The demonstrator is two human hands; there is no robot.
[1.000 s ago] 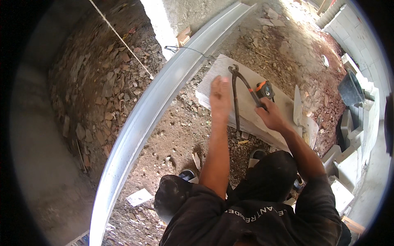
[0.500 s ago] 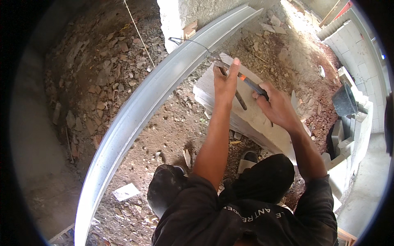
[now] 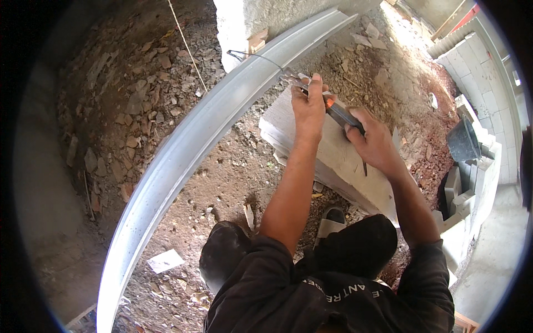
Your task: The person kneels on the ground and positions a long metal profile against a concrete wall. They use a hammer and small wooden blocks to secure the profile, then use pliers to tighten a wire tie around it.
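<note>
A long-handled, pliers-like tool (image 3: 342, 115) with dark grips and an orange band is in both my hands, slanting down to the right. My left hand (image 3: 310, 114) is closed round it near its head, thumb pointing up. Farther down, my right hand (image 3: 373, 139) wraps the grips. The tool's head (image 3: 290, 76) is at the near edge of a long silver metal channel (image 3: 183, 150), which looks curved here; my fingers partly hide the jaws. A thin dark wire (image 3: 255, 55) crosses the channel toward that head. Below my hands lies a pale block (image 3: 338, 166).
Rubble (image 3: 133, 116) covers the ground left of the channel, under a thin cord (image 3: 186, 41). A rough wall corner (image 3: 230, 33) stands behind the channel. At the right are a dark bucket (image 3: 464, 140) and several pale blocks (image 3: 472, 205). White paper (image 3: 165, 261) lies at the lower left.
One handle stood apart below my left hand; now the handles are together in my right hand. My left hand has shifted slightly right. The channel stays nearly in place.
</note>
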